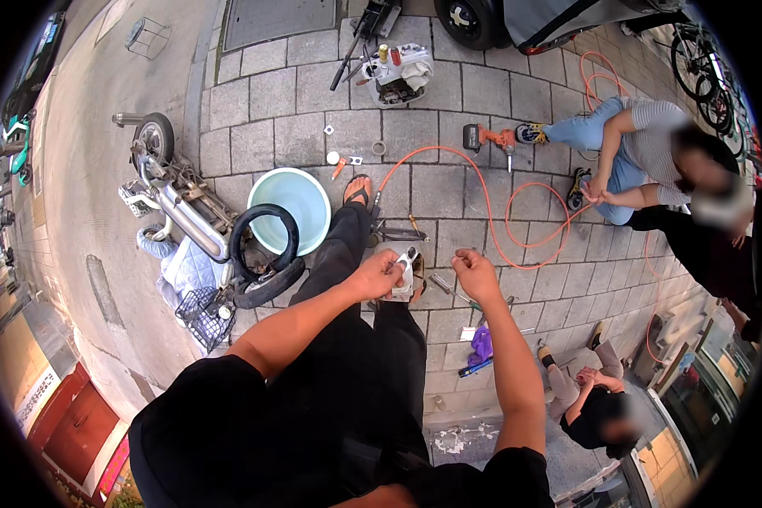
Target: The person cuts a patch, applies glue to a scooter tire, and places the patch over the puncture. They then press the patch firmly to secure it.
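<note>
My left hand [379, 275] is closed, its thumb and fingers pinching a small white sheet [407, 278] with dark round spots. To its right, my right hand [476, 275] is raised over the paving with its fingertips pressed together. Whether a small thing sits in that pinch cannot be made out. Left of my legs, a black ring [242, 230], a tyre or inner tube, leans over the rim of a pale blue-green basin [322, 188]. Metal tools [449, 288] lie on the paving between my hands, below and beyond them.
A two-wheeler [182, 212] lies on its side at left. An orange hose [488, 199] loops at right near an orange cordless power tool [489, 140]. A white tool crate [398, 76] stands ahead. Two people sit at right. A purple bundle [481, 345] lies beside my right forearm.
</note>
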Tool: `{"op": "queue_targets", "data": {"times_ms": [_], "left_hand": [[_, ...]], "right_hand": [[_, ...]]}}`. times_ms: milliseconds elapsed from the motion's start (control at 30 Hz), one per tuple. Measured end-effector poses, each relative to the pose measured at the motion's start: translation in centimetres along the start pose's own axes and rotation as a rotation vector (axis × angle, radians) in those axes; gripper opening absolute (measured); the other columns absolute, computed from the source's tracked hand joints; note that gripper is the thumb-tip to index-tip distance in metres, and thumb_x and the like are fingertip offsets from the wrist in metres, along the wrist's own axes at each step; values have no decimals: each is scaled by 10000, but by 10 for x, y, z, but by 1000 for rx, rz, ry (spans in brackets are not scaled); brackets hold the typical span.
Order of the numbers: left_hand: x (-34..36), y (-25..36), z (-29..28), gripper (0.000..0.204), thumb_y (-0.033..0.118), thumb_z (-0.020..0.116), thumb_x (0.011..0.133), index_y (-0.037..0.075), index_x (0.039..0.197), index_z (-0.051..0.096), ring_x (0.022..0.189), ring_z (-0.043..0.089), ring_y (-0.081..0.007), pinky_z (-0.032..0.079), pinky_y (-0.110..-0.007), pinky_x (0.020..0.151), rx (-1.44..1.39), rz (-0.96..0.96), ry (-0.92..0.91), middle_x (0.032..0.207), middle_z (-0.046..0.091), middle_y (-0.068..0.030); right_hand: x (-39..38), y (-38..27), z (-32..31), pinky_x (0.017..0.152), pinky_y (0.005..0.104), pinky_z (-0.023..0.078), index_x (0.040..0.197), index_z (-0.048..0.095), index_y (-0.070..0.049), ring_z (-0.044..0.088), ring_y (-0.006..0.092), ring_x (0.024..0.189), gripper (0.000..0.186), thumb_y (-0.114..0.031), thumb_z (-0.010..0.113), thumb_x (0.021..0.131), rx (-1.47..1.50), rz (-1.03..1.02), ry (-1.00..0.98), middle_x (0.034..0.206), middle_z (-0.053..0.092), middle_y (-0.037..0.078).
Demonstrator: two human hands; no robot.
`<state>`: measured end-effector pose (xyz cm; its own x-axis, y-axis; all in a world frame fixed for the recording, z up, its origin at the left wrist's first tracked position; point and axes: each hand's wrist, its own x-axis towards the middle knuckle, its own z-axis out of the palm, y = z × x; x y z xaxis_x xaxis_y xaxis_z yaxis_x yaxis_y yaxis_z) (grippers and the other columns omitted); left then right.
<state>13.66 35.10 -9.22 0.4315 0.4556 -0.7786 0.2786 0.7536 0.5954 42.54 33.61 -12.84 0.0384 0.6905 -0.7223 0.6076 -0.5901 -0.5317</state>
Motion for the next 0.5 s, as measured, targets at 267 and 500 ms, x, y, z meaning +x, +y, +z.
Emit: {"op": "queue_targets", "data": {"times_ms": [267,500], "left_hand": [[194,-34,-24,298,156,625,916,5,1170,584,885,722,-434,570,-520,751,767,182,-344,930,741,-220],[231,-7,-33,276,106,602,912,34,1177,629,866,719,-426,560,-539,731,713,304,-625,949,753,-167]], "right_hand": [[333,-67,47,993,528,547,1399,560,-33,673,437,1168,477,-257,627,983,-638,-84,-6,1273,693,239],[595,-98,97,1068,523,507,1494,491,-62,579,432,1308,560,-263,603,984,-780,-299,266,1444,597,226]]}}
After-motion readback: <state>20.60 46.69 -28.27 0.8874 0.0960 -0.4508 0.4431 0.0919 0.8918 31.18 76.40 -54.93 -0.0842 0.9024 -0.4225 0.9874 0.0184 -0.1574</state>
